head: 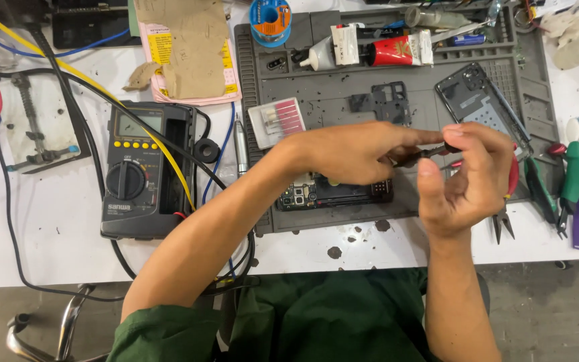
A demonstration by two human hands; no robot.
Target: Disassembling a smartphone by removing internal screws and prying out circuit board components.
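Right now, looking down from my head, both hands meet above the grey work mat (343, 100). My left hand (356, 151) and my right hand (467, 177) share one small dark tool (430, 153) — the left fingers (430, 137) pinch one end, the right fingers (454, 131) close on the other, so both are gripping it, held up off the surface. What kind of tool it is I can't tell; it is mostly hidden. To do this well, I judge, I should keep both grips light and close to the tips, wrists steady, and turn rather than pull.

Below my hands lies an opened phone (333, 193) with its board bare — near enough that anything dropped would land on it. A phone back cover (470, 97) rests further up the mat, just beside a black frame piece (383, 100). Red-handled pliers (507, 201) sit under my right hand, green cutters (571, 177) beyond. A multimeter (143, 171) stands well to the left, its leads trailing across the surface.
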